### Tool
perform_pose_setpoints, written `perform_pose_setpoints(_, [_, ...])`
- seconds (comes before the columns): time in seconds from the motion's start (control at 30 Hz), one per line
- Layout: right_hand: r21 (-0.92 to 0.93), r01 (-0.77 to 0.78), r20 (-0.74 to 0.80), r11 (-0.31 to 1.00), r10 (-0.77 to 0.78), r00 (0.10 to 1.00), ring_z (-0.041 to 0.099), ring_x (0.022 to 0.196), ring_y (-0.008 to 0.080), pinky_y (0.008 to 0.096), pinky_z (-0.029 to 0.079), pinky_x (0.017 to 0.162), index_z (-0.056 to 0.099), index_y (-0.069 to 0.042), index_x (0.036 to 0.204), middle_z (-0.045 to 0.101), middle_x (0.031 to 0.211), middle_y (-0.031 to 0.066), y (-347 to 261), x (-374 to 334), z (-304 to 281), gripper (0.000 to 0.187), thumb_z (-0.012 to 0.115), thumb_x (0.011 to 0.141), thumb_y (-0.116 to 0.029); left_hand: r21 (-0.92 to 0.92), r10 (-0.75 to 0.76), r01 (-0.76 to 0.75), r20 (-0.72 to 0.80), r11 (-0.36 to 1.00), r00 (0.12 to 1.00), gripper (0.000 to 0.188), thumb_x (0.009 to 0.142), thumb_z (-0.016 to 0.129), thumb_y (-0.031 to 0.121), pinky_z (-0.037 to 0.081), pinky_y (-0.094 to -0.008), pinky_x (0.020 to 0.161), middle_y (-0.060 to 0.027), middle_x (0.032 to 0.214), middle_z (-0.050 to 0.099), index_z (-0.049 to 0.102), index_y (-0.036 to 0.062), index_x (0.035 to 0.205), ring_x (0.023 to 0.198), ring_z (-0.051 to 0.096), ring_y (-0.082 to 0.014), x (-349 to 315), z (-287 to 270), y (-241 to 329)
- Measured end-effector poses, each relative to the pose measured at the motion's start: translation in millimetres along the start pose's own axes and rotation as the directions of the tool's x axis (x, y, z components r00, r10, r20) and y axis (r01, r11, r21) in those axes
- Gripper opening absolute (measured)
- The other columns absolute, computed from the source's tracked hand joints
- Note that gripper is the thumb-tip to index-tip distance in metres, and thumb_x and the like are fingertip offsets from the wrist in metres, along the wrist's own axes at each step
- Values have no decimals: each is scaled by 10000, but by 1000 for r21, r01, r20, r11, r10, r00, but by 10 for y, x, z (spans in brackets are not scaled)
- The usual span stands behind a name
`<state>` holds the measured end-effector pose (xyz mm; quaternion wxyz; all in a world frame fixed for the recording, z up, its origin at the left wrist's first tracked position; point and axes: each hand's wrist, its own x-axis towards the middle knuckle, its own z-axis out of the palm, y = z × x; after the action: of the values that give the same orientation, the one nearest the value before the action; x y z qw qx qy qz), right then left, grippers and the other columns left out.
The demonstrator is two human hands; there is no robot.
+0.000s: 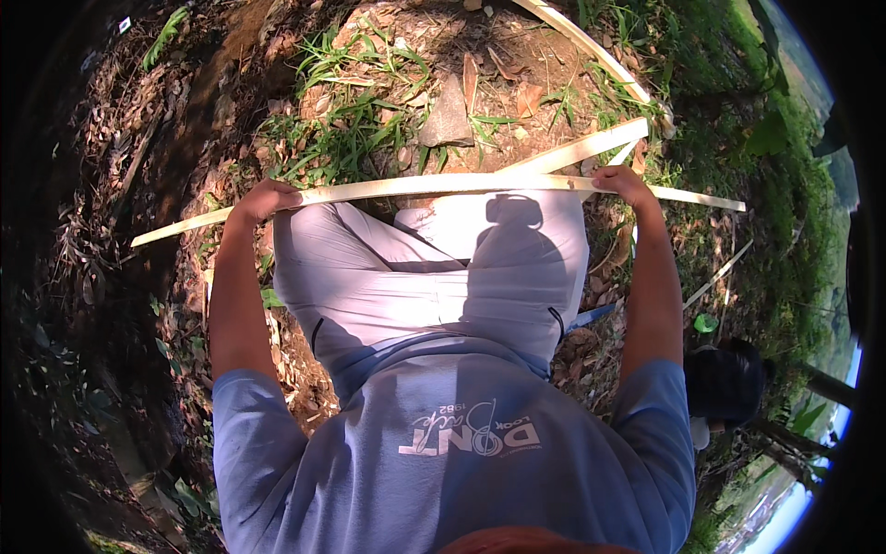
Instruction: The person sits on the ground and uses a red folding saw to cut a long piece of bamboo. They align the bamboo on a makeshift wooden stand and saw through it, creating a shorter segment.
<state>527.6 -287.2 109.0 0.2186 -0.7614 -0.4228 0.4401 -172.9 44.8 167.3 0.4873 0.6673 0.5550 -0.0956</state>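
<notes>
A long, thin pale strip [434,186], split bamboo by its look, lies crosswise over my bent legs, near the knees. My left hand [269,198] grips it left of my left knee, its fingers closed round it. On the other side my right hand [626,185] pinches the same strip just beyond my right knee. Both ends stick out past my hands. Behind the strip, a wider pale slat [581,148] rests at a slant, its near end hidden.
Another pale slat [591,51] lies on the ground farther off. A flat stone [448,115] sits among grass and dry leaves ahead of me. A thin stick [718,274], a blue object [591,316] and a dark object [729,380] are on my right.
</notes>
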Motion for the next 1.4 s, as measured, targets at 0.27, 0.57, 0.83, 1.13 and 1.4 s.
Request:
perform_pose_setpoints(0.27, [80,51,-125,995,-41,991,681,935,154,332,514,898,807,5,1084,771,975,45,-8,-104,140,276,832,881,-181,65,174,-168,-112,984,978,386,938,828,190,551,-356,951,-143,1137,828,797,13,1279,1002,750,-209,-32,103,-241])
perform_pose_setpoints(0.57, [-29,205,-371,978,-201,906,738,960,182,337,582,874,792,3,1120,791,1059,96,57,-398,439,298,850,830,-34,246,455,-400,-237,883,858,423,922,802,166,530,-413,976,-181,1120,742,769,21,1318,1080,694,-313,-337,314,-178])
perform_pose_setpoints(0.83, [-30,40,-372,999,-49,927,758,830,167,329,591,795,833,-42,1091,812,920,66,-87,-295,326,332,890,777,-134,149,435,-413,-183,899,882,385,951,774,82,500,-331,949,-83,1083,693,766,-5,1326,1005,659,-201,-91,233,-452])
perform_pose_setpoints(1.13, [-148,-101,-287,984,55,956,721,1093,237,369,495,1007,864,-187,1078,805,1082,33,-183,-418,269,430,891,706,-400,-43,381,-385,-74,922,922,412,969,735,9,506,-333,1021,-70,1201,690,722,-37,1377,1108,669,-197,91,126,-527])
perform_pose_setpoints(1.4, [-231,-208,-244,950,150,958,738,1032,259,359,556,951,855,-181,1129,805,1044,75,-342,-355,232,458,924,708,-349,7,332,-332,-38,943,943,426,981,719,17,460,-310,1091,-78,1289,671,698,-50,1401,1220,646,-192,-36,108,-341])
